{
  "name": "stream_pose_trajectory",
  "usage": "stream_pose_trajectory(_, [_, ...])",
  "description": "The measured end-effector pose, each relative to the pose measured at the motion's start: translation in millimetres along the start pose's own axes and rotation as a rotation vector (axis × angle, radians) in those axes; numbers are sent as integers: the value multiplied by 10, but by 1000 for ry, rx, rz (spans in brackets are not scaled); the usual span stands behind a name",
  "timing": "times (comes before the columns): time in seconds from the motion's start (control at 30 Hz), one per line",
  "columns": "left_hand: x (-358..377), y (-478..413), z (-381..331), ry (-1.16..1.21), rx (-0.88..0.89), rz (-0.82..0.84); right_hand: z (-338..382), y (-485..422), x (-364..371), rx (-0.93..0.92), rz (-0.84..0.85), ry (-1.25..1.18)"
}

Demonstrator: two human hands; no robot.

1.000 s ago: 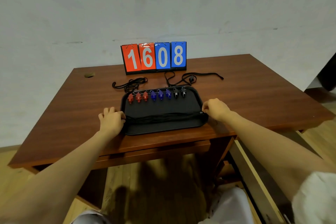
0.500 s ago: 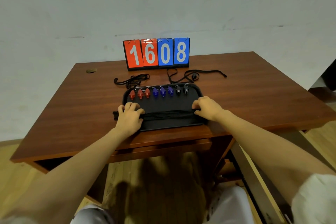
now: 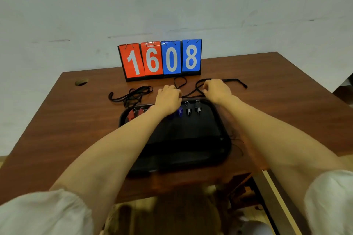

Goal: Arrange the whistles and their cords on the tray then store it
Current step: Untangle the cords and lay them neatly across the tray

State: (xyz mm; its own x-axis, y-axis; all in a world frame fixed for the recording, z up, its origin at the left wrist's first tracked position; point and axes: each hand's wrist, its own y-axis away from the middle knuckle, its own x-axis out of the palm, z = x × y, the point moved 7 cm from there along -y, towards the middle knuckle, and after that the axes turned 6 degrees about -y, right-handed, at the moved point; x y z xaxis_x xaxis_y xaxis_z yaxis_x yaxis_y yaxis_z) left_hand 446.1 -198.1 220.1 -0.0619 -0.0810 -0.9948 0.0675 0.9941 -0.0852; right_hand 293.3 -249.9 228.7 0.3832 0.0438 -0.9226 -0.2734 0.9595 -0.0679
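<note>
Two arms stretch over black tray (image 3: 228,145) on bench (image 3: 286,105). Left hand (image 3: 168,95) and right hand (image 3: 216,88), fingers curled, pinch loose black cord (image 3: 191,94) beyond tray's far rim, before scoreboard (image 3: 162,59). Whistles (image 3: 188,109) line tray's far edge; second cord bundle (image 3: 131,95) lies left.

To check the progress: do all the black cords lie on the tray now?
No, one tangled cord bundle lies on the table beyond the tray's far left corner.

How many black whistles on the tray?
2: one black whistle, another beside it, at the far edge of the tray, right of the left hand, which may hide more.
</note>
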Motion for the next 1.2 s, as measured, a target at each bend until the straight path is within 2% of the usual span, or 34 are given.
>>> stream_pose_trajectory(0.13, [200,-502,39,40,1,75,-162,-406,211,89,81,58])
stream_pose_trajectory(0.3, [514,-802,151,100,-8,173,-304,-651,492,114,183,153])
stream_pose_trajectory(0.5, [727,-889,293,156,-61,222,-404,-726,630,94,167,199])
stream_pose_trajectory(0.7, [536,-811,267,159,-88,116,-214,-696,238,59,-45,-39])
stream_pose_trajectory(0.9, [-203,-704,7,440,-21,-122,100,-601,-353,-99,-53,-296])
stream_pose_trajectory(1.03, [-633,-620,-222,547,70,-164,393,-410,-709,-242,21,-357])
stream_pose_trajectory(1.2, [-981,-430,-358,784,82,-105,569,-133,-1208,-299,-102,-488])
